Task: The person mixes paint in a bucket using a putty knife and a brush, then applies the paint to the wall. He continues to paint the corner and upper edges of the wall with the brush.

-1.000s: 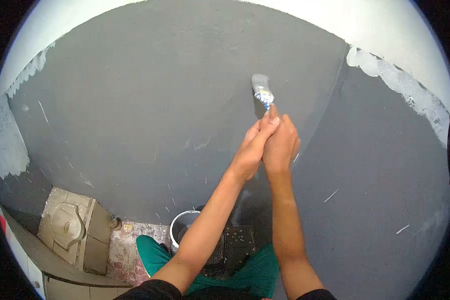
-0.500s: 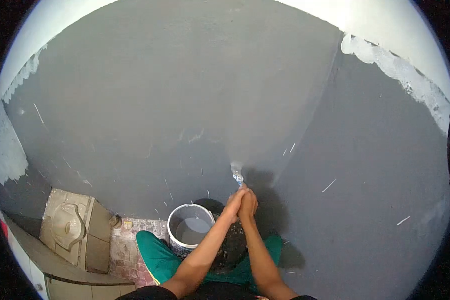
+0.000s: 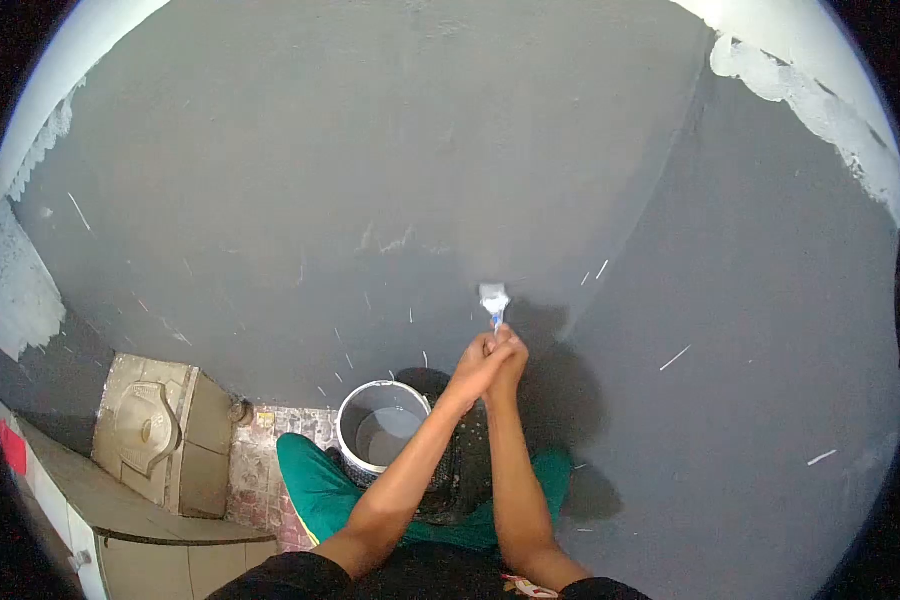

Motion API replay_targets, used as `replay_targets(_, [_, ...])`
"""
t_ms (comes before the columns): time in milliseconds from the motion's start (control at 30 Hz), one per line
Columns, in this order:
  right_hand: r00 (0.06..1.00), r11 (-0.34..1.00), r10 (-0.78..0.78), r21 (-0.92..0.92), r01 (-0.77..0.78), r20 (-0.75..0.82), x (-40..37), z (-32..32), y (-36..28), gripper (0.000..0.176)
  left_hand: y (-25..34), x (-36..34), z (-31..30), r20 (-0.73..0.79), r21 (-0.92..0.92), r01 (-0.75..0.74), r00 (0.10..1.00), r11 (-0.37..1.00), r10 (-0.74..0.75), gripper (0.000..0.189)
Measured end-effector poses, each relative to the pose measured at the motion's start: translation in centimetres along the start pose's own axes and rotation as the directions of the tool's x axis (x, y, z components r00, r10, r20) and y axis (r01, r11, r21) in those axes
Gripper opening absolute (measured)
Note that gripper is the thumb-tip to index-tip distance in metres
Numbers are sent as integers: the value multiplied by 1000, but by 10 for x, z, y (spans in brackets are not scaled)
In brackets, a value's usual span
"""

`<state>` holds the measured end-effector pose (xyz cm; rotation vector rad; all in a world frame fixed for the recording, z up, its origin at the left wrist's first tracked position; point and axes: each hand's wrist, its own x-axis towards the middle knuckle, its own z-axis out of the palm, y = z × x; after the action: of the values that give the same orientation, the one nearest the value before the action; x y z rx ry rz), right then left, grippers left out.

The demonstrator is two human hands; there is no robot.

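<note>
Both of my hands are closed together around the handle of a paintbrush [image 3: 493, 299]. Its pale, flat head points away from me and is at the grey wall [image 3: 370, 150]; a bit of blue shows near the grip. My left hand [image 3: 477, 372] wraps over from the left side, and my right hand [image 3: 510, 362] grips on the right; their fingers overlap, so part of the handle is hidden. Below and left of my hands stands a white-rimmed bucket [image 3: 346, 446] with grey liquid inside, partly behind my left forearm.
A squat toilet [image 3: 143, 428] on a raised tiled block is at the lower left. Reddish floor tiles [image 3: 260, 480] show beside my green-trousered knee [image 3: 315, 490]. The walls meet in a corner at right, with rough white patches [image 3: 800, 100] along the upper edges.
My two hands and the paintbrush have moved up and slightly right along the wall. The camera view has shifted slightly.
</note>
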<state>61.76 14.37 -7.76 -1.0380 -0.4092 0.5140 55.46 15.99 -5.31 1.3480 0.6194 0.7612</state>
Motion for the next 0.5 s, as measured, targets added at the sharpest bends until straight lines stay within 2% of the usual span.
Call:
replay_targets(100, [999,995,-35,-99,33,-19,-3,19,-47,31,28,-1,4,19,93,-128,992,987,127,51])
replay_targets(133, [995,996,-76,-32,77,58,-2,17,-48,31,38,-5,5,23,129,-118,993,985,116,51])
replay_targets(200, [995,993,-96,-60,98,37,-2,10,-37,31,51,-12,5,29,203,-101,995,974,97,52])
replay_targets(333, [994,983,-111,-146,110,2,-11,-18,29,33,-35,-2,0,-19,284,31,999,958,-26,59])
replay_targets(400, [999,995,15,-101,-19,-39,-10,-51,90,32,-82,-6,0,-105,377,106,992,920,-72,63])
replay_targets(433, [995,994,77,-75,-81,-60,-8,-64,116,32,-98,-4,1,-117,367,137,988,920,-101,61])
replay_targets(500, [988,990,92,-95,-104,-126,-6,-82,153,31,-127,3,3,-137,345,199,977,917,-160,58])
